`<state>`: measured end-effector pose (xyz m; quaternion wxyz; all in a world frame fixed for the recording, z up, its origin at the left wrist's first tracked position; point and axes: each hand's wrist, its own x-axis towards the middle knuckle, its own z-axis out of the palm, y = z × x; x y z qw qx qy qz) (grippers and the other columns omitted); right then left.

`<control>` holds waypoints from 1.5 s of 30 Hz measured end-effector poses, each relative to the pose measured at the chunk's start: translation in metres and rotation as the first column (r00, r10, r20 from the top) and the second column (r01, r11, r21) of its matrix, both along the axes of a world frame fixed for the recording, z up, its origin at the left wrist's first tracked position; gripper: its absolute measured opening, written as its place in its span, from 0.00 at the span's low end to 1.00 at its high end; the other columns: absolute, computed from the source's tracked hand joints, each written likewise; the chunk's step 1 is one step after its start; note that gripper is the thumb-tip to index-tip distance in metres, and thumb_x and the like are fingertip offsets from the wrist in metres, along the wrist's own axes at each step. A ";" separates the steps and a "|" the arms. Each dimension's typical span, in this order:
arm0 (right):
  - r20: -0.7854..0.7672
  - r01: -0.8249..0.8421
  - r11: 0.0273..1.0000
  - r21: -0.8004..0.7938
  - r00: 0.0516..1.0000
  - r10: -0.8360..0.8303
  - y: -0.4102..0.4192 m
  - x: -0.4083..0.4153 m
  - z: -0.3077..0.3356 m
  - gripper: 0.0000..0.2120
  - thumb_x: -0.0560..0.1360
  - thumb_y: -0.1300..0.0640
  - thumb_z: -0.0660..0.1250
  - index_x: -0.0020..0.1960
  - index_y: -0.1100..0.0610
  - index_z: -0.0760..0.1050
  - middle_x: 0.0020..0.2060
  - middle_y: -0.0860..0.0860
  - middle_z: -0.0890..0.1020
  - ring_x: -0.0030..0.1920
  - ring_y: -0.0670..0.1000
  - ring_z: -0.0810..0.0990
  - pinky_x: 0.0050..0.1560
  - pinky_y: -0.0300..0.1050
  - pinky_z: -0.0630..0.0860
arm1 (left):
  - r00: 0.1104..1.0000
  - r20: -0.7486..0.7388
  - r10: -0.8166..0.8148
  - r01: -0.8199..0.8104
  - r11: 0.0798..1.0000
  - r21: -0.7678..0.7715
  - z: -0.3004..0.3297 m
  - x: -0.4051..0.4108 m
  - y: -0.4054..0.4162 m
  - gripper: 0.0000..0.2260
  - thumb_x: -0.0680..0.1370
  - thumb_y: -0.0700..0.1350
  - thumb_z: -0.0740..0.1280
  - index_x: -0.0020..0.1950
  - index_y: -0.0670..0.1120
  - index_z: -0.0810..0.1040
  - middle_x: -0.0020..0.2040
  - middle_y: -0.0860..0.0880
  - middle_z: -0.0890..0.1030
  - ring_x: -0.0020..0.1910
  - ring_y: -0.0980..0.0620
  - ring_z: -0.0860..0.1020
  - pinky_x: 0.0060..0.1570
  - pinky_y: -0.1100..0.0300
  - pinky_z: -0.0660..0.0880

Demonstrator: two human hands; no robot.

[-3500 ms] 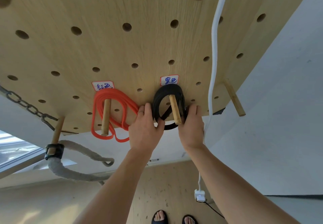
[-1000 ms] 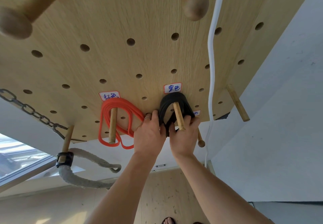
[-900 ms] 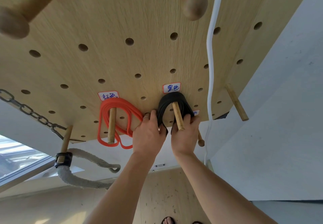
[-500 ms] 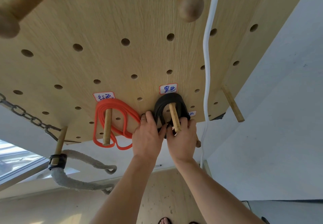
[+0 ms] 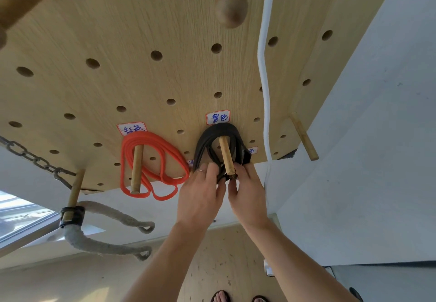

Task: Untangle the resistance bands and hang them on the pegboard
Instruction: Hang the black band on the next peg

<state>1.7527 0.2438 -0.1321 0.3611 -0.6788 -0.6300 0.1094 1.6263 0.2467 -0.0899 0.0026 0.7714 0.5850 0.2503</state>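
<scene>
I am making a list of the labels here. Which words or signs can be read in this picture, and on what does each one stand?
"红色": handwritten label on the pegboard, above the red band.
"黑色": handwritten label above the black band.
Two small labels lower on the board, partly hidden: unreadable.

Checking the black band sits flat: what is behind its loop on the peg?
Inside the black band loop: bare pegboard and its peg. Both hands cover the lower end.
</scene>
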 end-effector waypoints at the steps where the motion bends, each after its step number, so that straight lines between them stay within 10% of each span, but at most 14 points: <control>1: 0.025 -0.016 1.000 -0.001 1.000 0.016 -0.001 0.004 0.000 0.17 0.76 0.64 0.71 0.63 0.55 0.79 0.57 0.50 0.80 0.51 0.51 0.84 0.48 0.41 0.81 | 1.000 -0.024 0.000 -0.001 1.000 -0.030 -0.003 0.003 0.000 0.11 0.77 0.45 0.73 0.50 0.46 0.71 0.36 0.49 0.78 0.28 0.50 0.75 0.25 0.63 0.63; 11: 0.067 -0.120 0.979 -0.164 0.989 0.132 -0.002 0.019 0.007 0.23 0.76 0.64 0.71 0.70 0.53 0.75 0.63 0.50 0.79 0.58 0.51 0.83 0.57 0.41 0.79 | 0.980 -0.185 0.067 -0.110 0.966 -0.233 0.006 0.031 0.014 0.11 0.85 0.48 0.60 0.65 0.45 0.71 0.40 0.49 0.83 0.36 0.45 0.83 0.34 0.56 0.74; 16: 0.016 -0.174 0.955 -0.241 0.983 0.183 -0.001 0.022 0.010 0.22 0.78 0.66 0.68 0.70 0.52 0.75 0.63 0.49 0.80 0.59 0.51 0.82 0.57 0.43 0.79 | 0.976 -0.206 0.065 -0.124 0.951 -0.285 0.015 0.042 0.005 0.18 0.86 0.46 0.57 0.73 0.44 0.57 0.49 0.49 0.84 0.46 0.46 0.85 0.54 0.53 0.78; 20: -0.012 -0.201 0.945 -0.259 0.979 0.205 0.001 0.025 0.010 0.19 0.77 0.64 0.70 0.66 0.53 0.77 0.59 0.49 0.83 0.56 0.51 0.83 0.55 0.44 0.81 | 0.984 -0.104 0.146 -0.174 0.921 -0.349 0.024 0.050 0.013 0.13 0.87 0.51 0.52 0.60 0.46 0.72 0.38 0.52 0.77 0.36 0.50 0.80 0.36 0.60 0.72; 26: 0.030 -0.209 0.930 -0.302 0.973 0.229 -0.001 0.030 0.016 0.20 0.78 0.64 0.68 0.68 0.52 0.75 0.60 0.48 0.82 0.54 0.50 0.83 0.54 0.40 0.79 | 0.948 0.087 0.305 -0.224 0.838 -0.498 0.017 0.055 0.031 0.14 0.84 0.44 0.57 0.38 0.50 0.67 0.32 0.53 0.72 0.27 0.57 0.69 0.26 0.65 0.61; 38: -0.022 -0.277 0.871 -0.406 0.956 0.293 0.018 0.018 0.038 0.14 0.80 0.55 0.69 0.64 0.56 0.76 0.57 0.53 0.82 0.56 0.55 0.81 0.54 0.46 0.79 | 0.980 0.037 0.193 -0.162 0.902 -0.399 0.012 0.042 0.034 0.10 0.85 0.50 0.57 0.54 0.47 0.74 0.36 0.51 0.76 0.29 0.50 0.76 0.29 0.60 0.75; 45: -0.188 -0.267 0.822 -0.502 0.962 0.198 0.014 0.023 0.043 0.10 0.80 0.61 0.68 0.59 0.54 0.71 0.57 0.52 0.81 0.58 0.54 0.82 0.55 0.45 0.78 | 0.978 0.057 0.198 -0.158 0.897 -0.412 0.004 0.042 0.029 0.15 0.85 0.57 0.56 0.58 0.47 0.74 0.34 0.57 0.69 0.27 0.59 0.68 0.26 0.68 0.59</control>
